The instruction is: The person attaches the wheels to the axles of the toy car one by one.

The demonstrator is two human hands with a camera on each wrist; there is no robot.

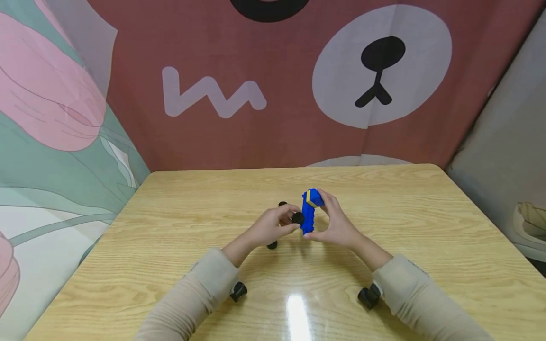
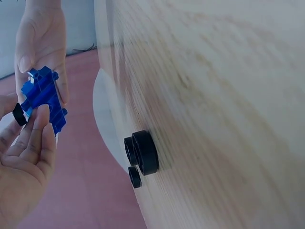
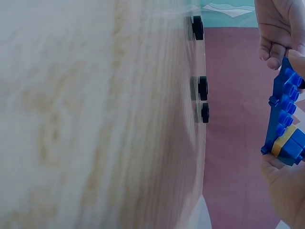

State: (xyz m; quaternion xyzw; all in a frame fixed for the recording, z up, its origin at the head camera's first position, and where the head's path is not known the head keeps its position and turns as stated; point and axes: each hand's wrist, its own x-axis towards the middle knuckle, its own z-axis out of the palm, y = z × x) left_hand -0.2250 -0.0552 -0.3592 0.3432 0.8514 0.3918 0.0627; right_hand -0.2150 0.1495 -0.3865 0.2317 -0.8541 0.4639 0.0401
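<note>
My right hand (image 1: pixel 339 225) grips a blue toy-brick vehicle base (image 1: pixel 307 217) above the table, thumb at its near end and fingers at its far end. A blue and yellow brick piece (image 1: pixel 314 198) sits on the far end of that base; rows of studs show in the right wrist view. Between the fingers of my left hand (image 1: pixel 273 226) a small black wheel (image 1: pixel 297 218) is pinched at the base's left side. In the left wrist view, fingertips of the left hand touch the base's ridged underside (image 2: pixel 45 95). Whether the wheel is attached cannot be told.
Loose black wheels lie on the wooden table (image 1: pixel 192 203): a larger wheel (image 2: pixel 145 152) and two smaller ones. In the head view one wheel (image 1: pixel 282 203) shows beyond the left hand and another wheel (image 1: pixel 272 245) nearer. A printed cloth (image 1: pixel 213 142) hangs behind the table.
</note>
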